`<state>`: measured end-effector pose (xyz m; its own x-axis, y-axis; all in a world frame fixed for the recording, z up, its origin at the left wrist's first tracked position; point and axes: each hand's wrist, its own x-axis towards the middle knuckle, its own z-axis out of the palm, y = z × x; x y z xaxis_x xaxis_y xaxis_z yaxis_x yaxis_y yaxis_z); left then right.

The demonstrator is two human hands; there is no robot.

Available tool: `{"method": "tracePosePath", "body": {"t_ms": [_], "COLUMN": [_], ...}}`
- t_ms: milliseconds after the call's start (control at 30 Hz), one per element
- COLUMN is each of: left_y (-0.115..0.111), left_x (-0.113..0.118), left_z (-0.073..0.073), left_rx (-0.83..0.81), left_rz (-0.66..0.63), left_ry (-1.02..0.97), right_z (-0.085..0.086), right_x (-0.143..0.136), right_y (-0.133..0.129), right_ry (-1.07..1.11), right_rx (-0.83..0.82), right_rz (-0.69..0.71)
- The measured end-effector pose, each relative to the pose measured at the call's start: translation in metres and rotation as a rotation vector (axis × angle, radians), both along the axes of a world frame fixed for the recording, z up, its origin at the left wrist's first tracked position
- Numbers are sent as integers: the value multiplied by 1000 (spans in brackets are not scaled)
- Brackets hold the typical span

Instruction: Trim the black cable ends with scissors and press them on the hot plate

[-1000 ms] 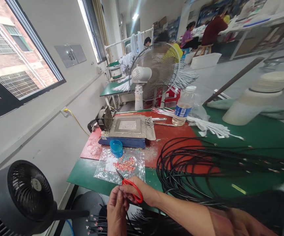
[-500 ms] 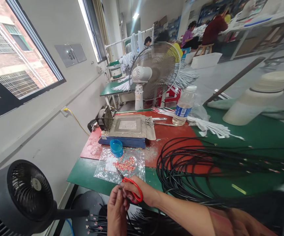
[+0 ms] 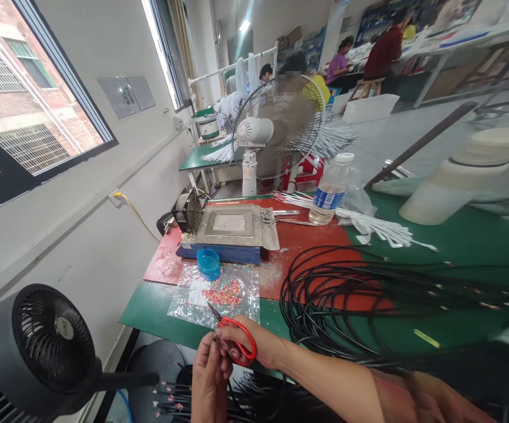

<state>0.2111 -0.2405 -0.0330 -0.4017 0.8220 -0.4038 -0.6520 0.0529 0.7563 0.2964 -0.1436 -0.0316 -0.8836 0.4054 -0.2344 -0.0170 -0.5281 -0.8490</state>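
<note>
Red-handled scissors [image 3: 246, 339] lie in my right hand [image 3: 254, 341], their dark tips pointing up and left over a clear plastic bag [image 3: 179, 308]. Beside it, my left hand [image 3: 210, 364] is closed around the end of a black cable [image 3: 232, 396] that hangs down below the fingers. The fingertips of both hands meet at the cable end, whose tip is mostly hidden. Small red and yellow bits [image 3: 225, 292] are heaped on the bag, just beyond the scissor tips. A blue cup [image 3: 208, 264] stands at the bag's far edge.
Behind the cup is a blue-based heating device [image 3: 228, 254] with a small fan [image 3: 188, 212]. Coiled black cables [image 3: 316, 294] cover the right side. A bottle [image 3: 327, 197], white wires [image 3: 382, 229] and a large fan [image 3: 276, 126] stand farther back. People sit in the background.
Both hands and the scissors stay nearly still. In the background, the person in dark red has shifted posture slightly.
</note>
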Motion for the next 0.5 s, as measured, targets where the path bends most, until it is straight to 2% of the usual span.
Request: {"method": "tracePosePath", "body": {"t_ms": [167,233,267,333,400,500], "left_y": [0,-1,-2,-4,-6,-10], "left_x": [-2,-4,-5,-9,-13,-18], "left_z": [-2,-2,-1,2,5,11], "left_rx": [22,14,3,-17,-23,-2], "left_rz": [5,47,72,111,116,125], "left_ry": [-39,-95,-139,-236,-323,-424], "right_z": [3,3,2,0,-3,-4], "right_x": [1,1,1,1,1,2], "right_y": [0,-1,-1,-3,-5,-9], "right_ry": [-4,-28,-46,-71,-32,125], "right_rx": [63,159,258,580,999,1528], "right_rz": [21,-13,-52,-168,-278,-310]}}
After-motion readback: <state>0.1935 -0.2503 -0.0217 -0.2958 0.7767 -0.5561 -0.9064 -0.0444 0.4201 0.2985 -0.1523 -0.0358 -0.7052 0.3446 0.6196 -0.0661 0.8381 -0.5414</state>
